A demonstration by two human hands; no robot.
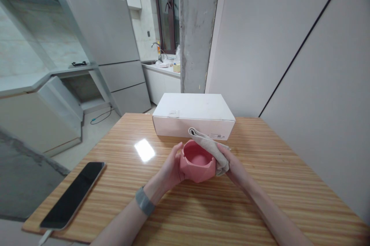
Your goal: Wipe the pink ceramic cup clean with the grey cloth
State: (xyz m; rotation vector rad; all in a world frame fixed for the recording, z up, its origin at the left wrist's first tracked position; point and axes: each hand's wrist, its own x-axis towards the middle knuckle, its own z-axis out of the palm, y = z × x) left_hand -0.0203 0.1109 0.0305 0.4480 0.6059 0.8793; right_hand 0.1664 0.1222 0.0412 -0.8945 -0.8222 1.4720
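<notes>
Head camera looks down on a striped wooden table (pixel 260 199), with both forearms reaching in from the bottom edge and meeting near the middle of the frame. From about 7 o'clock the left forearm rises, a grey wristband (pixel 144 201) round the wrist, and the left hand (pixel 170 167) is cupped upright against the 9 o'clock side of a pink faceted bowl (pixel 197 164). Its fingers are curved part-way closed around the bowl's wall, the thumb up near the rim, so the bowl is held there. From about 5 o'clock the right forearm comes in, and the right hand (pixel 232 163) sits at the bowl's 3 o'clock side, closed on a grey-beige cloth (pixel 212 149). That cloth is draped over the bowl's rim from about 12 to 3 o'clock and covers most of the fingers, so their exact curl cannot be told. Whether the bowl rests on the table or is lifted just off it cannot be told.

Just beyond the bowl, at 12 o'clock, lies a closed white box (pixel 193 113). At 8 o'clock from the bowl, near the table's edge and well apart, lies a black phone (pixel 73 196), screen dark.
</notes>
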